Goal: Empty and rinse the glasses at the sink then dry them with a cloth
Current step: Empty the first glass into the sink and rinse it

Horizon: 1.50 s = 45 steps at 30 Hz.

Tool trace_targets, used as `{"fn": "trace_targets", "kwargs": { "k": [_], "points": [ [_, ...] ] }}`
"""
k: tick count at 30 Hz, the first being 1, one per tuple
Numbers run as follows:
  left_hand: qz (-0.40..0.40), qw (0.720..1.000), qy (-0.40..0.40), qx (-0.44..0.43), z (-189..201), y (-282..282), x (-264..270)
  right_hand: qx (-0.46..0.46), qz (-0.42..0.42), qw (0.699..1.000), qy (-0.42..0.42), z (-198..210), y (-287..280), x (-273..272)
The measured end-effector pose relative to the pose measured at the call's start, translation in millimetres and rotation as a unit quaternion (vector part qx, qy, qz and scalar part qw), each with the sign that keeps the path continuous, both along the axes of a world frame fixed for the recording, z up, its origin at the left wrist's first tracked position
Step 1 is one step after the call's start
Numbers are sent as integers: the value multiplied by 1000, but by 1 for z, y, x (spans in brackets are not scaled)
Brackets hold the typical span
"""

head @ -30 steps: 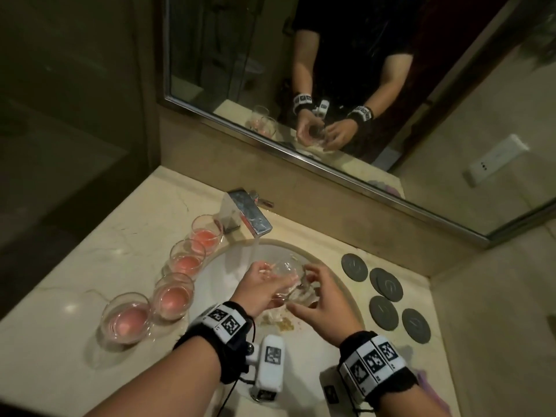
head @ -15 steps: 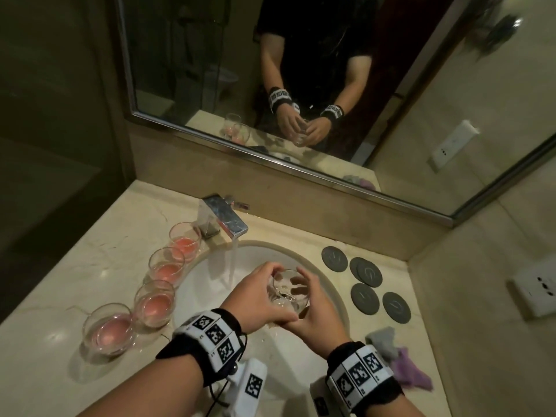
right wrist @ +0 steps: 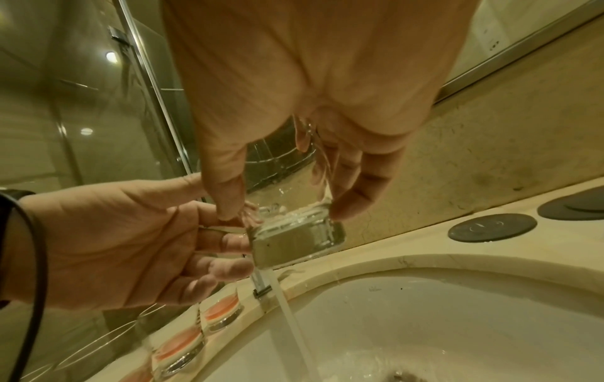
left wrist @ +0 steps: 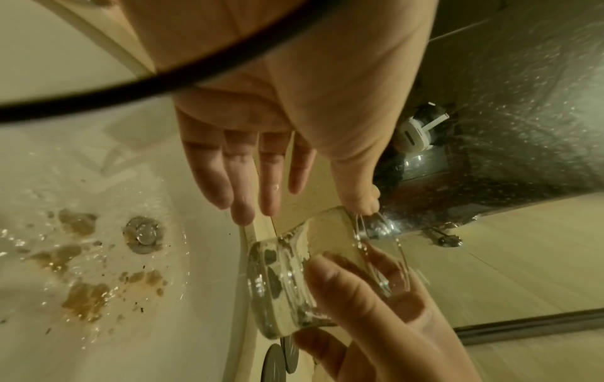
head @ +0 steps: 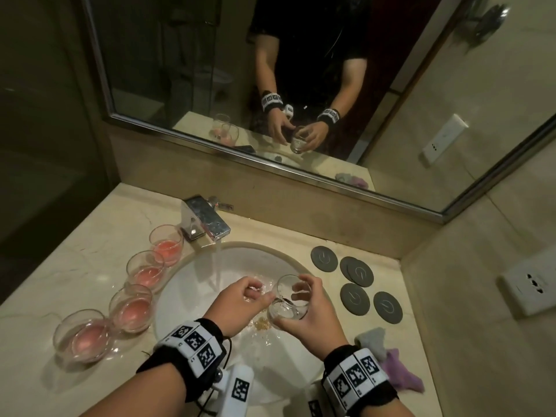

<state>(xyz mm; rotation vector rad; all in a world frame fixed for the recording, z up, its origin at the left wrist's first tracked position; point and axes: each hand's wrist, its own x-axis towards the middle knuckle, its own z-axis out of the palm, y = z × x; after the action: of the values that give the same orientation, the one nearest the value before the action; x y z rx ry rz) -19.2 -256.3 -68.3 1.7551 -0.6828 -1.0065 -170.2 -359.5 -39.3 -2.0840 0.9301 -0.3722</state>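
A clear empty glass (head: 287, 305) is tilted over the white sink (head: 186, 296), with its mouth toward the tap. My right hand (head: 304, 317) grips it round the body, thumb on one side and fingers on the other (right wrist: 356, 191). My left hand (head: 240, 299) is just left of it with relaxed fingers; in the left wrist view only its thumb tip (left wrist: 359, 204) touches the glass (left wrist: 294, 279) at the rim. Several glasses of pink drink (head: 146, 270) stand in a row on the counter left of the sink. A grey and purple cloth (head: 391, 365) lies at the right.
The chrome tap (head: 207, 221) is running, and its stream (head: 218, 266) falls into the basin left of the hands. Brown residue (left wrist: 81, 297) lies near the drain (left wrist: 144, 235). Several dark round coasters (head: 356, 270) sit on the counter to the right. A mirror covers the wall behind.
Both hands were holding the glass over the basin. The left hand has come off to the left, and the right hand alone now holds the tilted glass.
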Motion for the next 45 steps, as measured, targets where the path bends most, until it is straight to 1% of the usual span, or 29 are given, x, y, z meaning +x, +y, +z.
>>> {"fn": "trace_targets", "kwargs": {
  "k": [4, 8, 11, 14, 17, 19, 21, 23, 27, 30, 37, 43, 45],
  "points": [
    [-6, 1000, 24, -7, 1, -3, -3, 10, 8, 1000, -4, -1, -7, 3],
    [-41, 995, 77, -46, 2, -3, -5, 14, 52, 998, 9, -5, -7, 12],
    [-40, 996, 69, -43, 0, 0, -4, 1, 95, 995, 20, -6, -5, 18],
    [-15, 998, 47, -38, -3, 3, 2, 10, 111, 994, 17, -7, -6, 22],
    [3, 999, 25, -30, -5, 5, 10, -3, 140, 989, 40, -6, -8, 32],
    [7, 999, 27, -32, -4, 6, 14, -17, 148, 988, 42, -7, -12, 41],
    [23, 998, 46, -36, -3, 9, 16, -19, 141, 989, 36, -9, -16, 50],
    [43, 998, 44, -28, -2, 14, 18, -22, 127, 991, 35, -13, -22, 62],
    [85, 996, 31, 14, -9, 28, 27, -38, 94, 994, 31, -17, -44, 93],
    [112, 992, 26, 45, -16, 38, 33, -23, 77, 997, 23, -19, -62, 123],
    [129, 988, 13, 87, -26, 42, 45, -36, 62, 997, 32, -44, -97, 182],
    [152, 983, 6, 100, -29, 43, 56, -35, 59, 995, 74, -66, -112, 209],
    [155, 982, 2, 106, -27, 43, 59, -33, 50, 995, 78, -67, -115, 214]
  ]
}}
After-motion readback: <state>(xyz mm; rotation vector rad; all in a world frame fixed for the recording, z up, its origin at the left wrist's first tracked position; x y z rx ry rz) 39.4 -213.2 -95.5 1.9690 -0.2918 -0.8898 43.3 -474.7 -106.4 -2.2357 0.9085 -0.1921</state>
